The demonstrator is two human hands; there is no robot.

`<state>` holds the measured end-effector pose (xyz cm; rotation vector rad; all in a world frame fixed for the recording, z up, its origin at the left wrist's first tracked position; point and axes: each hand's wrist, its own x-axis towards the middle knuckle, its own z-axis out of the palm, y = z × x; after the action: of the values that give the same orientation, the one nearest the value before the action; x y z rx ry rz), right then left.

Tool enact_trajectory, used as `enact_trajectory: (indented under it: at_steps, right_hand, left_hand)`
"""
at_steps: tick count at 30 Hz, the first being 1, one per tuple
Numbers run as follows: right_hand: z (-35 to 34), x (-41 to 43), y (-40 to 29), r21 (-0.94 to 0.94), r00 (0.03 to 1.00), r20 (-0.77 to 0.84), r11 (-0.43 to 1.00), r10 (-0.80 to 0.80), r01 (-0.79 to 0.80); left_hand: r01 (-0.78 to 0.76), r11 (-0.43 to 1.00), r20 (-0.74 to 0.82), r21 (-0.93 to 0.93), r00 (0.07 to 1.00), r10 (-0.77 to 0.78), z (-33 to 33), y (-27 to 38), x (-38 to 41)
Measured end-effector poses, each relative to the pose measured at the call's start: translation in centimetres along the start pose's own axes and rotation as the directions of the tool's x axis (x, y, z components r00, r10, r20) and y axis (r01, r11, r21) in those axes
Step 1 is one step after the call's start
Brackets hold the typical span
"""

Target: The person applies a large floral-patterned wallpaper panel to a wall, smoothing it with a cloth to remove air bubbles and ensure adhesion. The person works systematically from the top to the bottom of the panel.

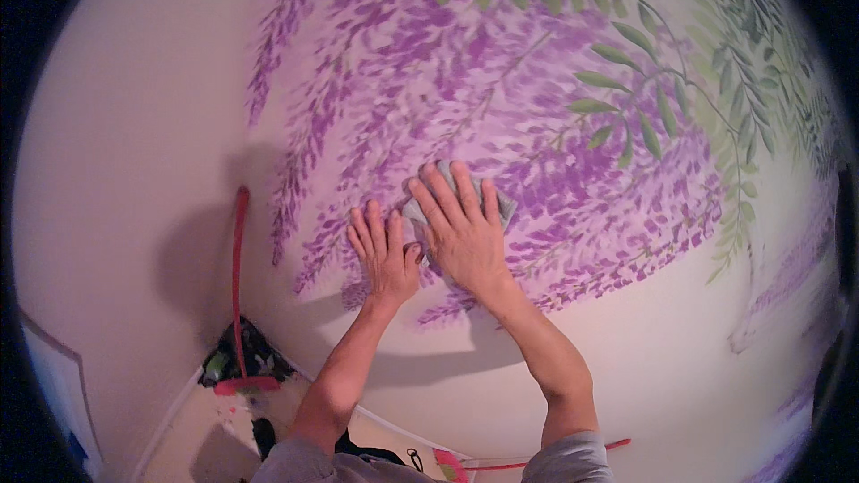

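Note:
Before me is a wall covering [470,100] printed with purple wisteria-like flower clusters and green leaves. My right hand [466,235] lies flat over a folded grey cloth [507,211] and presses it against the printed flowers. Parts of the cloth stick out past the fingers, and the rest is hidden under the palm. To its left, my left hand [386,255] rests on the same surface with its fingers spread and nothing visible in it. The left thumb comes close to the right hand.
At the left, a red-handled broom [238,282] leans in the wall corner by a dark bag-like heap [245,349]. Low in view lies another red handle [500,466] beside a pink-and-green brush head [449,466]. A pale panel edge [60,382] shows at far left.

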<state>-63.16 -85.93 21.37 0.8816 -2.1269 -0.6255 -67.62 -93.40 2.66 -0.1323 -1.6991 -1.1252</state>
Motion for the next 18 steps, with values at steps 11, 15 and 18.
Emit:
enact_trajectory:
  at_steps: [11, 15, 18]
  right_hand:
    - [0.4, -2.6, 0.3, -0.082, 0.996, -0.033, 0.993, 0.088, -0.09]
    - [-0.1, -0.8, 0.6, -0.032, 0.996, -0.065, 0.997, 0.068, -0.07]
    - [-2.1, -0.2, 2.2, -0.033, 0.985, -0.091, 0.988, 0.144, -0.148]
  left_hand:
    - [-0.105, 0.994, 0.066, -0.007, 0.992, 0.105, -0.2, 0.0, 1.1]
    - [-0.135, 0.991, 0.052, 0.024, 0.99, 0.134, -0.3, -0.2, 1.3]
    - [-0.167, 0.985, 0.042, 0.037, 0.985, 0.165, -0.3, 0.0, 1.6]
